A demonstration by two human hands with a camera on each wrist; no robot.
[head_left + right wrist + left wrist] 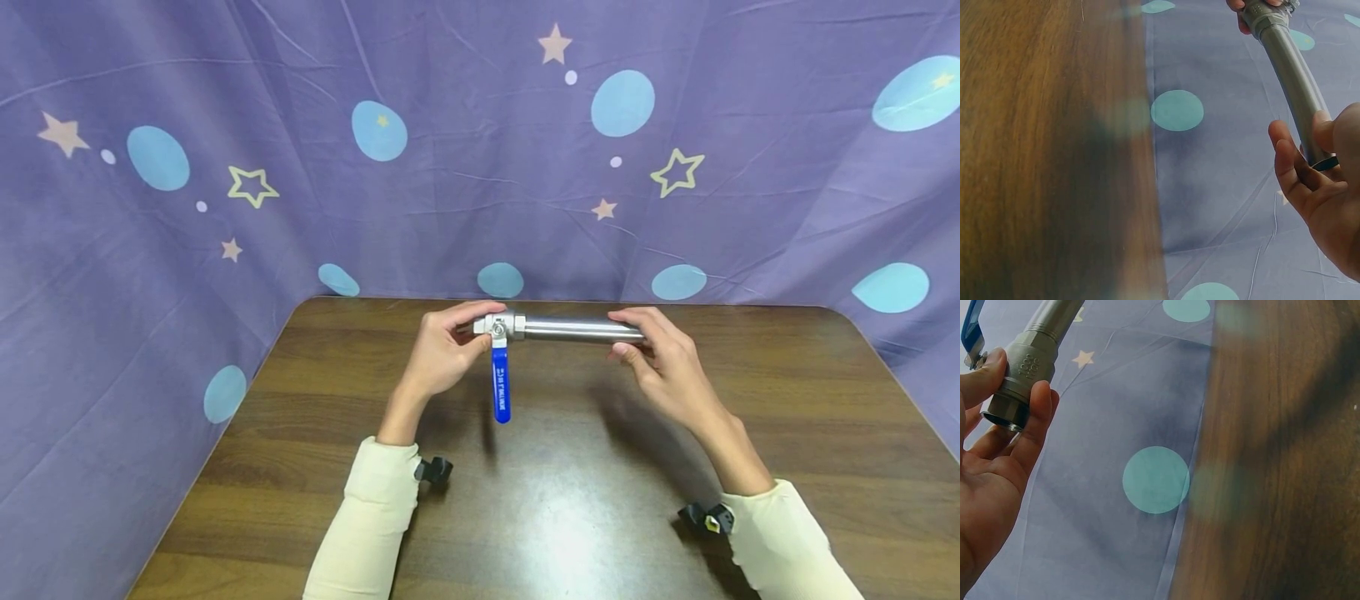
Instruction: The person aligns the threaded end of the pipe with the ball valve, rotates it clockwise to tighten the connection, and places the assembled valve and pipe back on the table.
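A metal ball valve with a blue lever handle is joined to a shiny steel pipe, and the two are held level above the table. My left hand grips the valve body at its outer end, thumb on the near side and fingers on the far side. In the left wrist view the valve's open threaded end shows between thumb and fingers. At the pipe's other end, my right hand holds it between thumb and fingers. The lever points down toward me, at right angles to the pipe.
Below the hands is a brown wood-grain table with rounded far corners. A purple curtain with stars and blue ovals hangs behind it and along the sides. Black camera mounts sit at both wrists, over cream sleeves.
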